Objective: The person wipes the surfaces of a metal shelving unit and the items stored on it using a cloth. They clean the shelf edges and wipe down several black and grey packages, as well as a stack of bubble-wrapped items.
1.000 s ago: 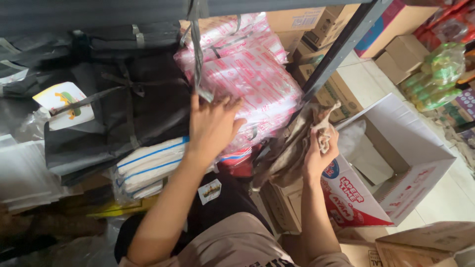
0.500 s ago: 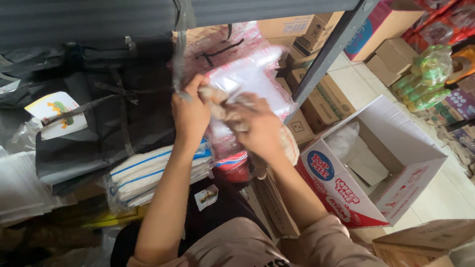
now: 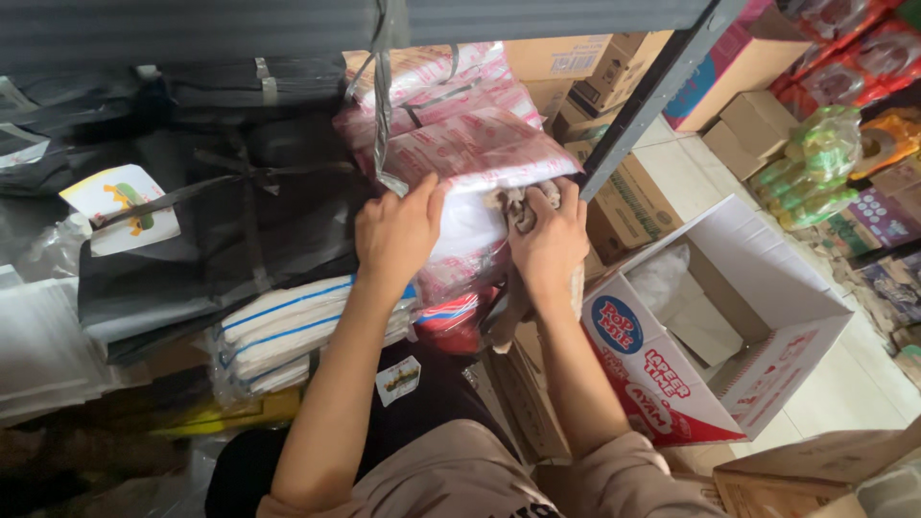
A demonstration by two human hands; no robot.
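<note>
I see my left hand [image 3: 398,230] and right hand [image 3: 549,240] gripping the bundle [image 3: 470,158] on the shelf, bags [image 3: 221,221] left, open box [image 3: 729,336] right.

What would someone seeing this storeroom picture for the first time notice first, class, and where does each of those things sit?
At the centre, the left hand and right hand grip a pink-and-white plastic bundle on the shelf. To the right on the floor stands an open white carton with red and blue print. Left of the hands lie dark tied bundles, one bearing a white tag.
</note>
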